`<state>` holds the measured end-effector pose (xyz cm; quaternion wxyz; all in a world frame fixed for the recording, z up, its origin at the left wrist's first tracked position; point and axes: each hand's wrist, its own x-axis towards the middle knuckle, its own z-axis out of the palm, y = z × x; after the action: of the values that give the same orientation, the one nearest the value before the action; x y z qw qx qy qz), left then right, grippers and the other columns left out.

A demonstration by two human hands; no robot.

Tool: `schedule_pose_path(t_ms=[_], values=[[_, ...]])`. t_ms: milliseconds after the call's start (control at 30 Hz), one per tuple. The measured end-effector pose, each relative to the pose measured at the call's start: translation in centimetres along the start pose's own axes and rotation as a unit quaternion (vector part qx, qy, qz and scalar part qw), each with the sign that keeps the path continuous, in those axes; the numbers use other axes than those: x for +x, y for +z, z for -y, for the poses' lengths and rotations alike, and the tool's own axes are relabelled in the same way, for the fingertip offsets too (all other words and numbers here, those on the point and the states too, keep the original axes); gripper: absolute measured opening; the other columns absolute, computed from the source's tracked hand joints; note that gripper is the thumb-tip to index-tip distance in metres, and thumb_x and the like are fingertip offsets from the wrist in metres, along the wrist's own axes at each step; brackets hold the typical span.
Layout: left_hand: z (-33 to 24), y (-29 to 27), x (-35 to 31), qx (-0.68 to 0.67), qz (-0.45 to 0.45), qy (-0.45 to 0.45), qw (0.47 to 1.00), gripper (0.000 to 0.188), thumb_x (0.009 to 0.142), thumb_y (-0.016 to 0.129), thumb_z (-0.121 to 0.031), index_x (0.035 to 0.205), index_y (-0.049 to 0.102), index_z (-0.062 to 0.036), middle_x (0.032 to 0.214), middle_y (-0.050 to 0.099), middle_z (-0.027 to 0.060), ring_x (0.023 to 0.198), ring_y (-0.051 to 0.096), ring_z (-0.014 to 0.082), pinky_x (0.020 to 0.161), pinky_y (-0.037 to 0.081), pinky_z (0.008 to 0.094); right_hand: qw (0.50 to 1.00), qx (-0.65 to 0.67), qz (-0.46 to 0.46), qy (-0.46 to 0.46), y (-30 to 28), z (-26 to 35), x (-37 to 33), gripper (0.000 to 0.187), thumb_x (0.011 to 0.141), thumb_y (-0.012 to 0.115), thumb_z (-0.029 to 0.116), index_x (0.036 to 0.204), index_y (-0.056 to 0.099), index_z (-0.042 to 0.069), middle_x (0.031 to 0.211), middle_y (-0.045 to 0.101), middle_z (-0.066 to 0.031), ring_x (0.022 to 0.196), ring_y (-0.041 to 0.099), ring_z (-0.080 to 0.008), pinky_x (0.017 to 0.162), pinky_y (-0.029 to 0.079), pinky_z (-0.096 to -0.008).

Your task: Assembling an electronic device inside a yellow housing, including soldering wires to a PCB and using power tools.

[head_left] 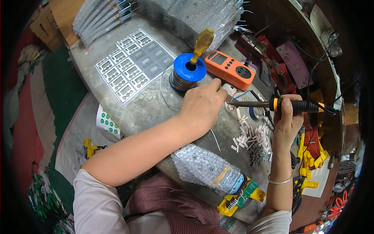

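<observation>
My right hand (287, 117) grips a soldering iron (298, 105) by its black and orange handle. Its metal shaft points left, with the tip close to my left fingertips. My left hand (204, 103) is closed in a pinch over the table; what lies between its fingers is hidden. Just beyond those fingers are a small white block (230, 89) and a blue wire (244, 92). A blue-flanged solder spool (189, 68) stands behind my left hand, with a yellow-handled tool (202, 43) upright in its hole. Thin solder wire loops from the spool toward that hand.
An orange meter (230, 69) lies behind the iron. Small white pieces (253, 134) and dark screws (255, 154) are heaped on the right. A bubble-wrapped bundle (206, 167) and a yellow part with a green board (243, 197) sit near me. A printed label sheet (134, 62) lies far left.
</observation>
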<state>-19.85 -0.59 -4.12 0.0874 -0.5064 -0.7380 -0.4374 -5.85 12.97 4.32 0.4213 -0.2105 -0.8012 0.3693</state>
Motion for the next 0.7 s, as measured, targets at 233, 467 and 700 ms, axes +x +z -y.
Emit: schedule_pose_path(t_ms=[233,467,700], values=[[-0.5,-2.3,-0.5,0.088,0.039,-0.008,0.995,0.011,0.075,0.064,-0.004,0.086,0.065,-0.0038,0.088,0.057,0.0092,0.086,0.061,0.0284,0.071,0.049,0.0405,1.000,0.009,0.004,0.017,-1.4,0.6,-0.1,0.021,0.095,0.058,0.025,0.089,0.056,0.005,0.069,0.048,0.0030,0.053,0.042,-0.0025,0.047,0.032,-0.0179],[-1.9,-4.5,1.6,0.110,0.137,0.038,0.984,0.008,0.080,0.063,-0.007,0.085,0.067,-0.0033,0.080,0.062,0.0113,0.086,0.062,0.0306,0.072,0.050,0.0412,0.998,0.014,-0.030,0.062,-5.1,2.6,-1.2,0.022,0.094,0.058,0.028,0.091,0.056,0.006,0.068,0.048,0.0042,0.051,0.039,-0.0005,0.045,0.028,-0.0166],[-2.1,0.8,4.9,0.106,0.100,0.046,0.988,0.011,0.076,0.070,-0.010,0.082,0.064,-0.0043,0.081,0.065,0.0125,0.080,0.065,0.0330,0.070,0.050,0.0434,0.994,0.006,-0.086,0.068,-9.8,4.2,-3.8,0.021,0.092,0.057,0.027,0.090,0.055,0.007,0.066,0.048,0.0035,0.048,0.039,-0.0013,0.043,0.028,-0.0163]])
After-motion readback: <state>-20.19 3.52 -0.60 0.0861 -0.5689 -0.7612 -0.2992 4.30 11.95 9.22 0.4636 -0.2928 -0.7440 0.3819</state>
